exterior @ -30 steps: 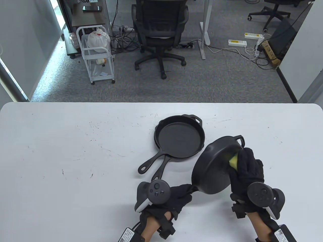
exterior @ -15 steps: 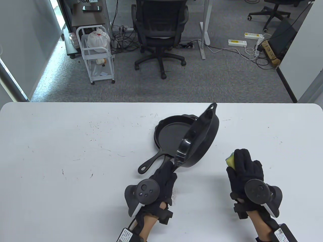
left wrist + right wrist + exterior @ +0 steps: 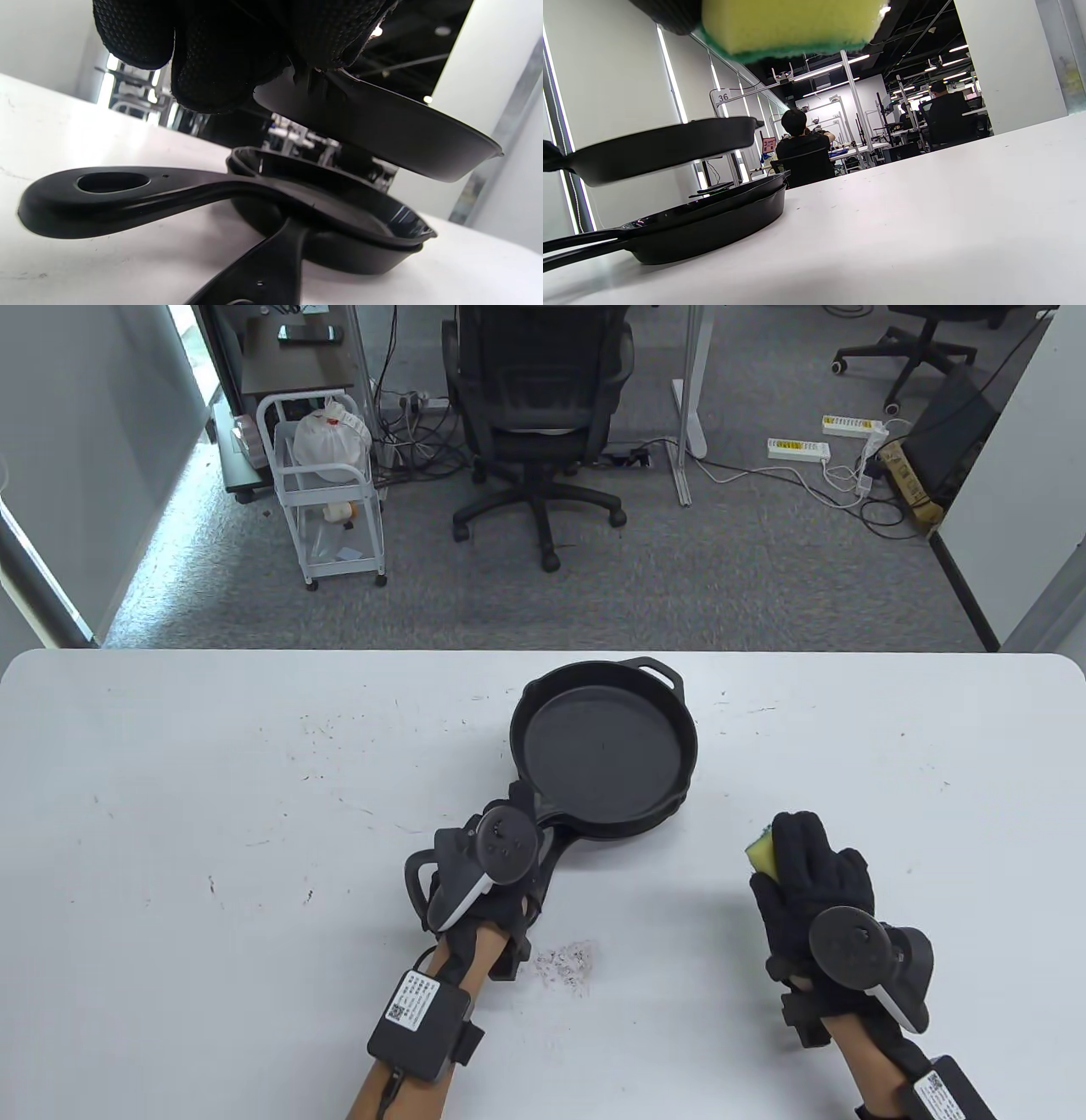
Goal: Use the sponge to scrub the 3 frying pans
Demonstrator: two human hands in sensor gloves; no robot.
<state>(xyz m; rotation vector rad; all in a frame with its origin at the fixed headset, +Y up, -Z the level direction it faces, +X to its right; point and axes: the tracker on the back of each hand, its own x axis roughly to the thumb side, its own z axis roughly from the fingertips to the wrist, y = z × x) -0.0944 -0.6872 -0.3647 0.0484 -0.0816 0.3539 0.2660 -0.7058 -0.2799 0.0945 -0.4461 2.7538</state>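
Observation:
Three black cast-iron frying pans are at the table's middle. My left hand (image 3: 517,814) grips the handle of the top pan (image 3: 604,751) and holds it level, a little above the two stacked pans (image 3: 632,824). The left wrist view shows the gap between the held pan (image 3: 382,131) and the stacked pans (image 3: 331,212), whose two handles (image 3: 127,199) point toward me. To the right of the pans, my right hand (image 3: 802,848) holds the yellow-green sponge (image 3: 761,853) off the table, apart from them. The sponge (image 3: 793,25) fills the top of the right wrist view.
A patch of grey crumbs (image 3: 568,963) lies on the white table (image 3: 212,780) near my left forearm. Beyond the far table edge stand an office chair (image 3: 539,407) and a white trolley (image 3: 327,487) on the floor.
The left hand swung the third pan from its tilted place at the right over the stack and levelled it there. The right hand, still holding the sponge, came off the pan and stayed at the right.

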